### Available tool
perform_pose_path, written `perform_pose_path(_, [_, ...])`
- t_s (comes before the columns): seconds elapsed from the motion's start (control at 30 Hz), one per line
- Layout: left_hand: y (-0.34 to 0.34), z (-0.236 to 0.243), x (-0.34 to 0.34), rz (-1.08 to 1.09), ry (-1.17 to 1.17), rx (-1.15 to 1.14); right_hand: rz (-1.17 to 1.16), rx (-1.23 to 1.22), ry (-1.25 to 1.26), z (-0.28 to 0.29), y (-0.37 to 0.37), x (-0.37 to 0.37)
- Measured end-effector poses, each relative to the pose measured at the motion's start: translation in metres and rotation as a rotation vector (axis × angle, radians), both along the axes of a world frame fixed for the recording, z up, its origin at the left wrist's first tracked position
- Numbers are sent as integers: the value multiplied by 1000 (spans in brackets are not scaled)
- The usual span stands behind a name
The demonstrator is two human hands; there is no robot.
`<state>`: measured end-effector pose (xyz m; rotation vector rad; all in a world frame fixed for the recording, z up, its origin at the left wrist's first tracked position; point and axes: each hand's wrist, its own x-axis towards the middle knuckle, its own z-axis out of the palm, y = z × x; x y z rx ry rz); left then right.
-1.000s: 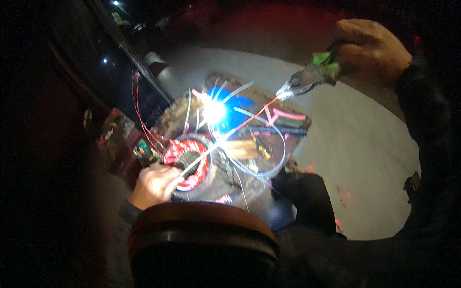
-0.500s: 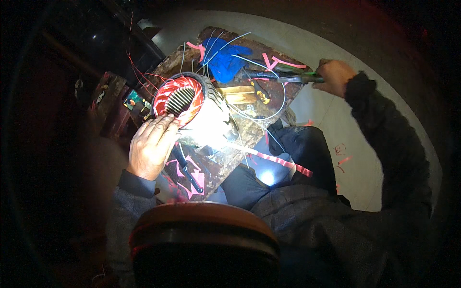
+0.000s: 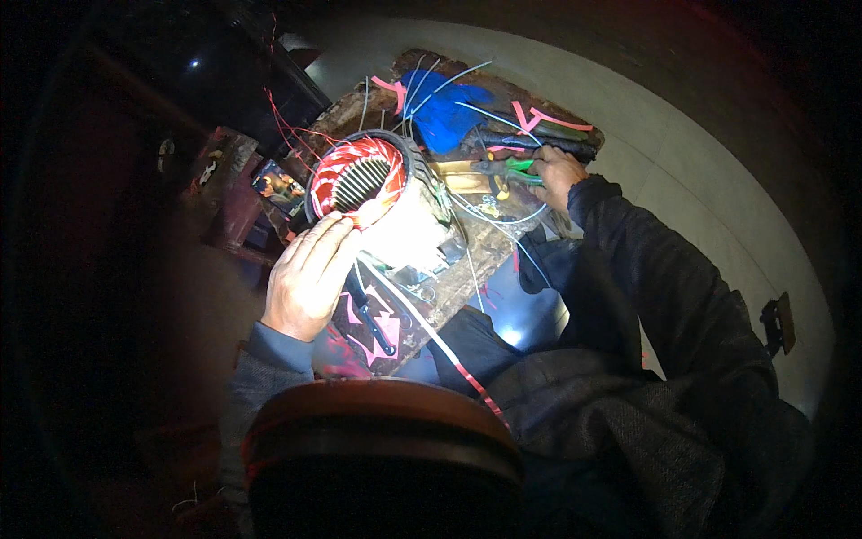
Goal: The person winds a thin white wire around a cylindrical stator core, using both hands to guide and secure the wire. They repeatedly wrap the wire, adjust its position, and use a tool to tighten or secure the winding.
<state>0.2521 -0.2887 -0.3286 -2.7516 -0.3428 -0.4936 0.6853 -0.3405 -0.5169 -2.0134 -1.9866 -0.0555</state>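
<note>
Left hand: fingers (image 3: pixel 321 241) lay nearly straight and close together on the lower edge of the red-and-white winding (image 3: pixel 391 154), left of centre; whether it gripped could not be told.
Right hand (image 3: pixel 560 175): fingers curled narrow on the green-handled pliers (image 3: pixel 520 165), right of centre.
Motor housing (image 3: pixel 406 216): centre of the frame, mouth facing upper left, with the winding inside around a ribbed core (image 3: pixel 355 187).
Black-handled tool (image 3: pixel 370 325): below the housing, among pink scraps (image 3: pixel 388 326).

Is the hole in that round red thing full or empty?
Looks empty: ridged inner walls show inside the red ring; its bottom is hidden.
</note>
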Motion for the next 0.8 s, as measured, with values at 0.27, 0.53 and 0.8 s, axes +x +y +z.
perform_pose_path(0.27, [26, 20, 3, 42, -176, -137, 227, -20, 662, 112, -27, -54])
perform_pose_path(0.53, [37, 16, 13, -40, -78, -205, 333, -738, 1509, 162, -43, -175])
perform_pose_path(0.8, [41, -4, 14, -35, -144, -36, 608, -22, 971, 158, -19, -200])
